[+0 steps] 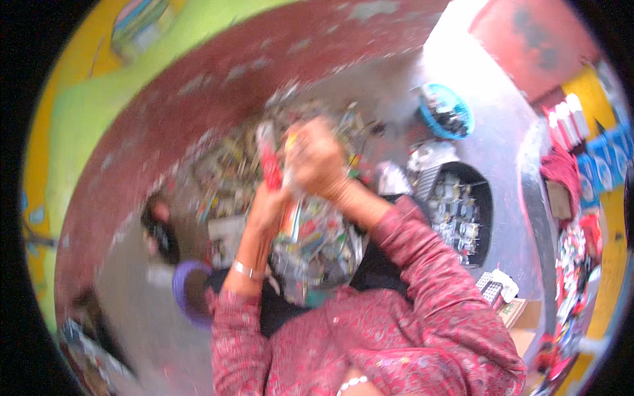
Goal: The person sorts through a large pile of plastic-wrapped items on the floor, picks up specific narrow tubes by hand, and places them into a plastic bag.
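The red piece (270,165) stands in the middle, above the scrap heap (317,254), its far end tilted slightly left. The left hand (267,208) has its grip closed around the near end. Just beside it, to the right, the right hand (318,158) is curled, a yellow bit (292,140) at its left edge; blur hides whether it grips that.

With the hands so close, a slip could knock knuckles or pinch a finger, and a loose grip could lose the piece among the scraps.

Right lies a loaded dark tub (491,218); beyond it, a blue basket (470,124).
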A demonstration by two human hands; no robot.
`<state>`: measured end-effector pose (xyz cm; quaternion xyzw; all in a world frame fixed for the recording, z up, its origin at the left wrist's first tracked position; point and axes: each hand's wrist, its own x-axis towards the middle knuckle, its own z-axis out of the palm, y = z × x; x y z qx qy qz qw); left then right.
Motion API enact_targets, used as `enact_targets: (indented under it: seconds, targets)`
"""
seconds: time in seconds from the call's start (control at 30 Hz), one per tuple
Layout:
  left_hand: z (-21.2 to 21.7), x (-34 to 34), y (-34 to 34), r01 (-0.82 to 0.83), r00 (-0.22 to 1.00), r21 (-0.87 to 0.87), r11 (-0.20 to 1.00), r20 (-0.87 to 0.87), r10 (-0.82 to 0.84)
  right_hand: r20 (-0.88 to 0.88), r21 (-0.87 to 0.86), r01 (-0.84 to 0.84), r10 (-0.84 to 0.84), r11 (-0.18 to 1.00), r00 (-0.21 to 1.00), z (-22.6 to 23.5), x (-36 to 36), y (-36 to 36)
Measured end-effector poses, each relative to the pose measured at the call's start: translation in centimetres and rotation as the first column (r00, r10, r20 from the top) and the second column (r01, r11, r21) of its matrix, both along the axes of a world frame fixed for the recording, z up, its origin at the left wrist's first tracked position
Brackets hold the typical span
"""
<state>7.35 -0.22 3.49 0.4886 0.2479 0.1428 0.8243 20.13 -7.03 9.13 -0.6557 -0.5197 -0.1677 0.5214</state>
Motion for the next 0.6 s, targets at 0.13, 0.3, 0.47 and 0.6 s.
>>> enact_targets:
  seconds: [0.13, 0.3, 0.47, 0.6]
  targets:
    - [3.1, 0.0, -1.5, 0.083, 0.995, 0.118, 0.990, -0.065, -0.076, 0.140, -0.204, 0.075, -0.047, 0.976, 0.989, 0.1, 0.7, -0.6]
    - [4.5, -1.0, -2.5, 0.148, 0.989, 0.143, 0.978, -0.050, -0.143, 0.211, -0.357, 0.387, -0.330, 0.850, 0.920, 0.2, 5.0, -0.6]
    - [3.4, -1.6, -1.4, -0.054, 0.998, -0.024, 0.998, -0.041, 0.053, -0.101, -0.207, 0.461, -0.488, 0.863, 0.867, 2.1, 7.3, -1.6]
    - [2.6, -1.0, -2.0, -0.068, 0.994, 0.009, 0.998, -0.083, 0.069, 0.043, -0.092, 0.066, -0.062, 0.994, 0.997, 1.5, 0.3, -0.8]
